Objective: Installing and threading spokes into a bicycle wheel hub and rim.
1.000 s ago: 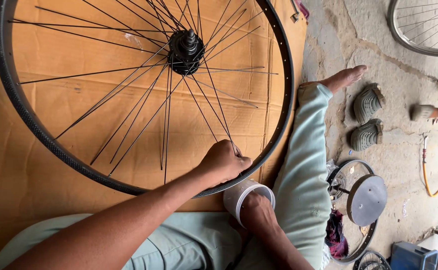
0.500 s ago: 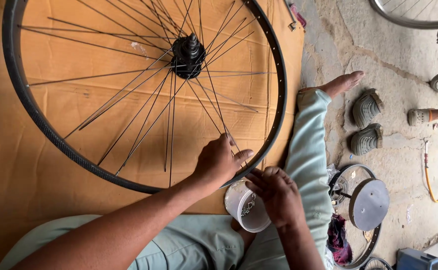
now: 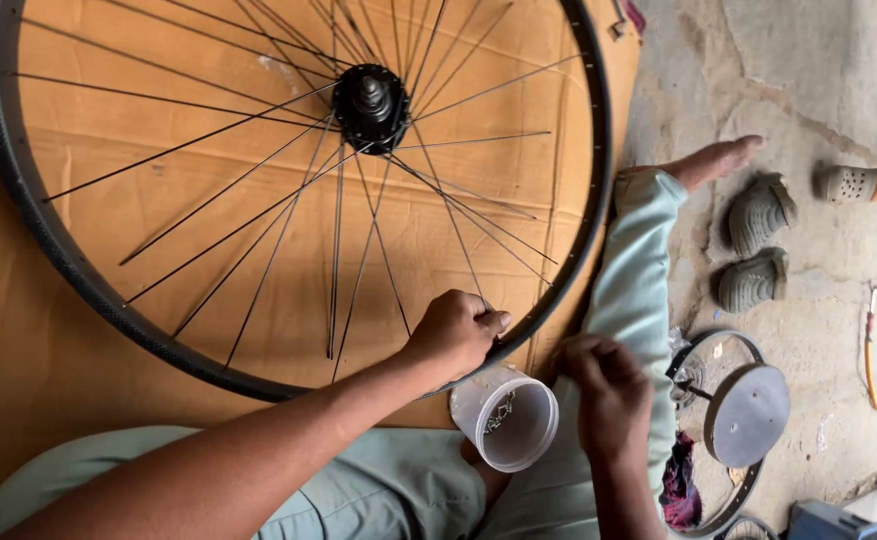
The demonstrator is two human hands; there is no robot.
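While the bicycle wheel (image 3: 289, 200) lies flat on a sheet of brown cardboard (image 3: 109, 220) across the seated person's lap, the left hand (image 3: 456, 330) is closed around the near part of the black rim (image 3: 559, 290), fingers curled over the spot where a thin spoke (image 3: 464, 255) reaches it. That spoke runs lengthwise from the black hub (image 3: 371, 105), up and to the left, down toward this hand, so the left hand is the one nearest the spoke's end. The right hand (image 3: 609, 385) sits just beside it to the right, off the rim, fingertips pinched together; whether something small is held between them I cannot tell. Between and just below the two hands a white plastic cup (image 3: 507, 418) rests on the lap, tilted open toward the camera, with small metal pieces (image 3: 499, 410) inside. A pair of grey shoes (image 3: 754, 245) lies on the concrete floor (image 3: 819, 90) well to the right.
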